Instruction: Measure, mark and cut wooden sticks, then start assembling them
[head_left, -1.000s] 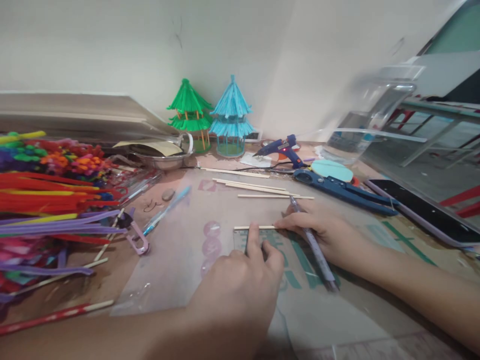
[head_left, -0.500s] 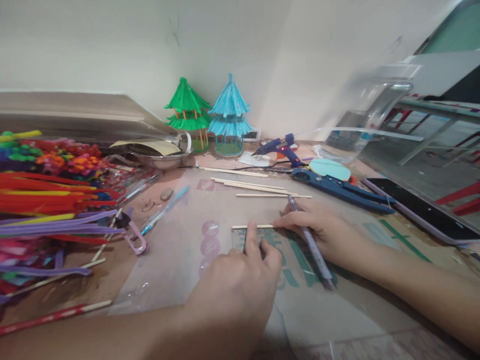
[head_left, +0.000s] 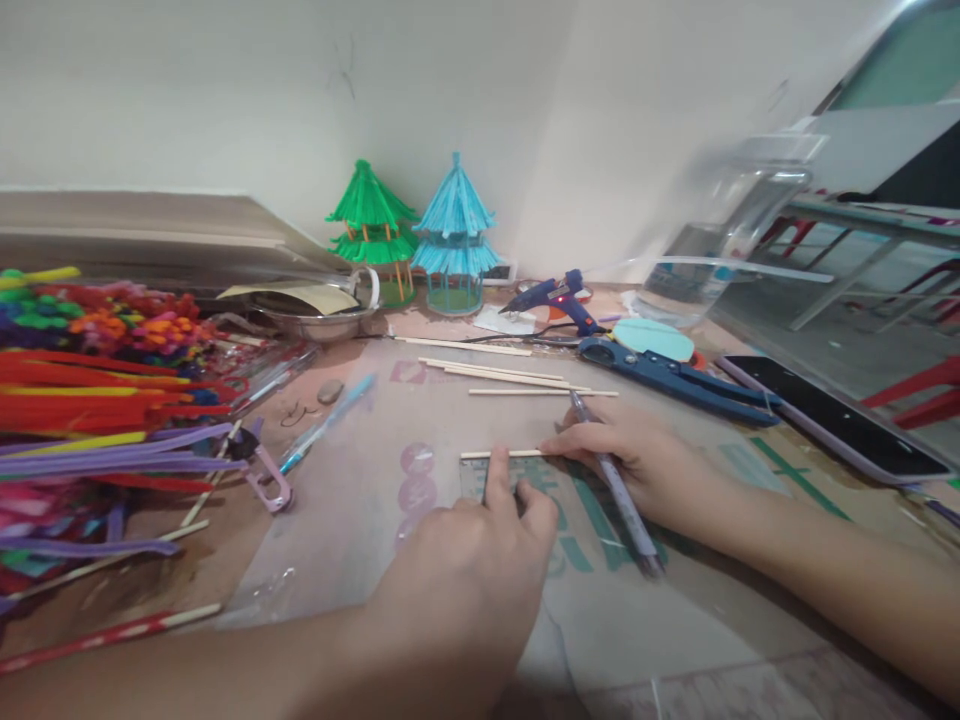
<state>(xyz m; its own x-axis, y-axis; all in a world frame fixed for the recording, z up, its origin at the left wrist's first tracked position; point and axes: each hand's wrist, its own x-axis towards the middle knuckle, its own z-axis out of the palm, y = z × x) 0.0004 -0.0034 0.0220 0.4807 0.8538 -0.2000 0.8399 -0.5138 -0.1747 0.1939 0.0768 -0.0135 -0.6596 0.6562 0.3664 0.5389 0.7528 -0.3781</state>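
Observation:
A short stretch of pale wooden stick (head_left: 474,456) lies crosswise along the edge of a clear ruler (head_left: 471,477). My left hand (head_left: 469,560) holds both down, index finger stretched onto the stick and the other fingers curled; much of the ruler is hidden beneath it. My right hand (head_left: 637,455) grips a greyish-purple pen (head_left: 622,500), tilted with its upper end toward me. Its fingertips also touch the stick's right end. Beyond the hands lie several more wooden sticks (head_left: 502,373).
Blue pliers-like cutters (head_left: 675,380), a glue gun (head_left: 551,293) and a phone (head_left: 832,415) lie to the right. Two small pagoda-like models, green (head_left: 367,205) and blue (head_left: 455,215), stand by the wall. Colourful pipe cleaners (head_left: 97,390) fill the left. A blue pen (head_left: 326,425) lies nearby.
The whole view has shifted slightly. Both hands keep their places on the stick and ruler, and the pen stays in my right hand.

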